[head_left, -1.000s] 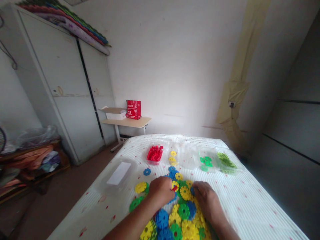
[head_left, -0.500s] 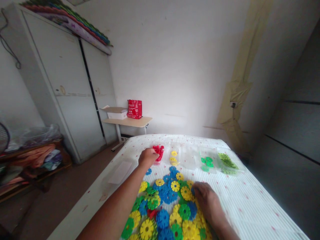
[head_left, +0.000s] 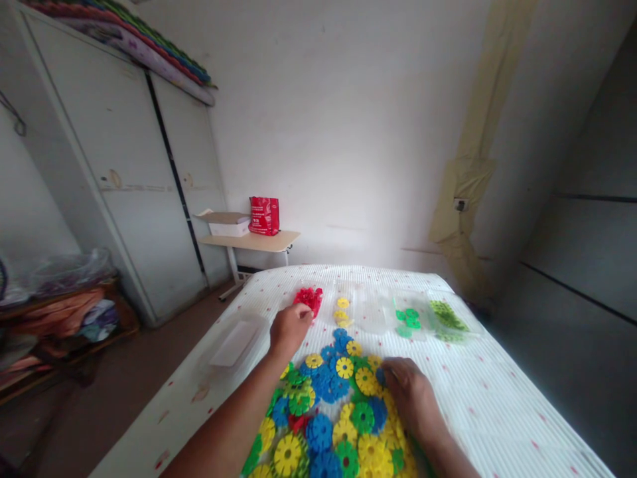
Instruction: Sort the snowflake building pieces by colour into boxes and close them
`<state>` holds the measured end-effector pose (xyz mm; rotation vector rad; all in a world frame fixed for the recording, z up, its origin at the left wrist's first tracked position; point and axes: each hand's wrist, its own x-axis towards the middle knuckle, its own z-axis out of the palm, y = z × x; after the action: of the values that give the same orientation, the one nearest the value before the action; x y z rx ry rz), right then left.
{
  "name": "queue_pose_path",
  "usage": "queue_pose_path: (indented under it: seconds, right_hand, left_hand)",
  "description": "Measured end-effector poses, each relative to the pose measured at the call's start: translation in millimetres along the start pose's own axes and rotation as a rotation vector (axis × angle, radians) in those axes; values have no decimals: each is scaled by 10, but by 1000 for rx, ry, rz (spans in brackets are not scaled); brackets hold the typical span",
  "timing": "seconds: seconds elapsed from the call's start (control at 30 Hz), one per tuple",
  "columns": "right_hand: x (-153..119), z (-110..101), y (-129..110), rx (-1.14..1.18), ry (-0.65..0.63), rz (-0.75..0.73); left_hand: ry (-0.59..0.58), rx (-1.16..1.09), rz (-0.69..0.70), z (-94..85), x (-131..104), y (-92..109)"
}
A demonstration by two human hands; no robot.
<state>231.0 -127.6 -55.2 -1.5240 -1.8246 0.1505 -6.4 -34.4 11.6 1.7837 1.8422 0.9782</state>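
My left hand (head_left: pixel 290 326) is just in front of the clear box of red plastic pieces (head_left: pixel 309 300). Its fingers are drawn together, and what they hold, if anything, does not show. At the right edge of a heap of snowflake discs, my right hand (head_left: pixel 409 393) has curled fingers, with a bit of blue beside the fingertips; whether it is gripped is hidden. The heap mixes blue discs (head_left: pixel 321 433), yellow discs (head_left: pixel 287 455) and green discs (head_left: pixel 363 416), with a few red pieces (head_left: pixel 298 423) among them.
Along the far side stand clear boxes with yellow discs (head_left: pixel 342 313), green discs (head_left: pixel 411 317) and light green pieces (head_left: pixel 448 316). A clear plastic lid or tray (head_left: pixel 233 345) lies at the left on the patterned tablecloth (head_left: pixel 502 411). Behind is a side table (head_left: pixel 259 243) with a red bag (head_left: pixel 264 216).
My left hand has drawn back slightly from the red pieces, towards me. My right hand stays at the heap's edge. The whole view has shifted a little.
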Motion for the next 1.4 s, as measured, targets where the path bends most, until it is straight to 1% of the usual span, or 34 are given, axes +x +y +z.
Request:
queue_pose_path:
  seconds: [0.1,0.17,0.23,0.3,0.37,0.47,0.6,0.7,0.77,0.93,1.23,1.4]
  right_hand:
    - [9,-28,43,-6,27,12]
    - [14,-42,68,-26,39,27]
    - [17,-48,66,-43,44,35]
    - [18,-42,28,-61,18,12]
    - [18,-21,-45,-89,-30,-29]
    - [21,26,-184,-167,-90,-59]
    - [24,84,-332,-299,-171,-13]
    - [26,108,-374,-337,-209,32]
    - [24,115,-375,-350,-216,54]
    - [17,123,-328,-337,-228,67]
    - [-8,159,-209,-259,-175,36]
    - [6,174,-94,-273,-176,69]
  left_hand:
    - [-28,38,55,-65,-269,-179]
    - [-30,107,155,-116,-463,-345]
    - [12,143,257,-161,-641,-529]
    - [71,143,321,-186,-791,-703]
    - [112,146,345,-181,-904,-844]
    - [129,168,360,-129,-992,-973]
    - [144,195,379,-56,-983,-1055]
    - [147,197,415,-23,-953,-1113]
    - [128,194,439,-4,-949,-1144]
    - [100,183,436,26,-967,-1145]
    - [40,172,401,19,-958,-1130]
    - [34,173,390,8,-964,-1121]
